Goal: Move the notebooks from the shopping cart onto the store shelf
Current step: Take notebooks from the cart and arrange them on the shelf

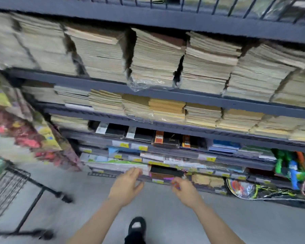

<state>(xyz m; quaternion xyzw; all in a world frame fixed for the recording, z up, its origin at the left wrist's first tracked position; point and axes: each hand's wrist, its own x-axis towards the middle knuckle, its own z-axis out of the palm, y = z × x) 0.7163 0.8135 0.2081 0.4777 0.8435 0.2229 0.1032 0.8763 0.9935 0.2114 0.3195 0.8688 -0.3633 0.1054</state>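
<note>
Both my hands reach down to the lowest tiers of the dark metal store shelf (165, 95). My left hand (126, 186) has its fingers spread and touches the front edge of a low tier, next to a stack of notebooks (162, 174) with dark and purple covers. My right hand (185, 190) hovers just right of that stack with fingers loosely curled; the blur hides whether it pinches anything. The black wire shopping cart (5, 189) stands at the far left, its contents out of view.
The upper tiers are packed with tall stacks of brown-paper notebooks (157, 59). Yellow price tags (143, 147) line the lower rails. Bright plastic toys and a racket (253, 189) sit low right. Colourful packages (25, 134) hang at left. My black shoe (136, 228) is on the grey floor.
</note>
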